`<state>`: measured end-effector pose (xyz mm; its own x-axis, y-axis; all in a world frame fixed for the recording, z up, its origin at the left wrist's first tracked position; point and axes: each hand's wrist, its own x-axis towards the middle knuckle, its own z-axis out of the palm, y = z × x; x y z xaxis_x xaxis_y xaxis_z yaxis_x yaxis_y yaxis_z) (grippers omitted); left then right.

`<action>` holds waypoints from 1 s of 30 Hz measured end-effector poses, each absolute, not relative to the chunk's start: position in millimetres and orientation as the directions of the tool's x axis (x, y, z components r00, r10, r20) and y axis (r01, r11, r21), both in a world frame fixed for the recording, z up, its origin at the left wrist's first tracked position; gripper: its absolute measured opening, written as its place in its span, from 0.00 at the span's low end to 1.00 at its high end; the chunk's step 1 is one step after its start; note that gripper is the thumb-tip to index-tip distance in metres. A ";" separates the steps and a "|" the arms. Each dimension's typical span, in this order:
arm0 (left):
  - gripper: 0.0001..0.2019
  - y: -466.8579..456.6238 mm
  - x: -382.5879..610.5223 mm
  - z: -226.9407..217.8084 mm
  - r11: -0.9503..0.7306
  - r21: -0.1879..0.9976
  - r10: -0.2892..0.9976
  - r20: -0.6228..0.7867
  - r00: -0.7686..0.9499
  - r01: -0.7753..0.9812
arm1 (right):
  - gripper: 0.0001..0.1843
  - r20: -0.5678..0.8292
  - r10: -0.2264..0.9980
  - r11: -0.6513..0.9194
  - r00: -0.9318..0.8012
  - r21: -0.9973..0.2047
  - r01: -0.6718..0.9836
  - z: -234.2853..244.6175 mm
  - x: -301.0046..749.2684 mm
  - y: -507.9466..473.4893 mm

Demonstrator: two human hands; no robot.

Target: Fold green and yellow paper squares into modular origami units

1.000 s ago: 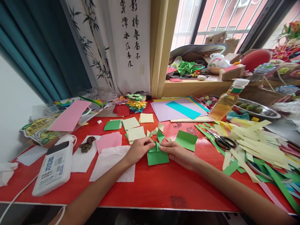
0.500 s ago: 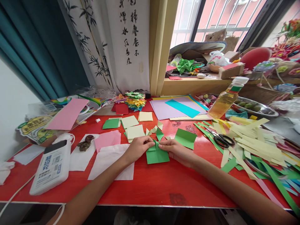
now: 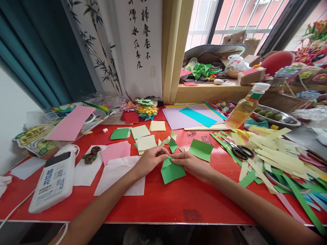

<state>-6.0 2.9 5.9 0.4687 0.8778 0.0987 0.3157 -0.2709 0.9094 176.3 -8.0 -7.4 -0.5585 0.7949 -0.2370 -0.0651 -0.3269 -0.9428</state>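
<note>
A green sheet of paper [image 3: 173, 173] with its far corners folded in is pinched between my two hands over the red table. My left hand [image 3: 152, 159] grips the far edge, thumb and fingers closed. Beside it my right hand [image 3: 187, 162] pinches the same edge, the fingertips nearly meeting. The fingers hide the far tip of the fold. Just beyond lie a small folded green piece [image 3: 173, 146] and several cream folded pieces [image 3: 166, 140]. A creased green sheet [image 3: 201, 150] rests right of my hands. Cream squares [image 3: 146, 144] sit to the left.
Scissors [image 3: 240, 152] lie by a heap of paper strips [image 3: 278, 153] at right. A bottle [image 3: 246, 107] stands behind them. At left are a white power bank [image 3: 52, 183], pink paper [image 3: 116, 152] and a white napkin [image 3: 120, 177]. A colourful folded-paper stack [image 3: 146, 109] stands at the back.
The green paper has turned slightly, its near edge now slanting, and one folded flap shows more clearly. Both hands keep their pinch. The whole view has shifted a little.
</note>
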 end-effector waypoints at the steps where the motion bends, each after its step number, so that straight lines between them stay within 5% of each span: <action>1: 0.08 3.0 -6.0 5.5 -0.273 0.910 0.879 0.103 0.466 0.312 | 0.24 -0.237 0.796 -0.325 -0.557 -0.943 -0.064 -7.3 176.3 -7.8; 17: 0.07 5.2 -8.4 4.1 -0.295 0.896 0.851 0.089 0.518 0.331 | 0.20 -0.277 0.785 -0.366 -0.555 -0.929 -0.053 -6.2 177.0 -5.4; 30: 0.05 4.7 -7.4 3.0 -0.267 0.907 0.862 0.072 0.502 0.327 | 0.20 -0.185 0.861 -0.126 -0.474 -0.980 0.154 -4.5 174.9 -8.7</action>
<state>-7.4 4.7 3.0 0.5020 0.8618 0.0724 0.3268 -0.2666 0.9067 174.9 -8.7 -4.5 -0.4745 0.8605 -0.1855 0.1543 -0.1261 -0.9799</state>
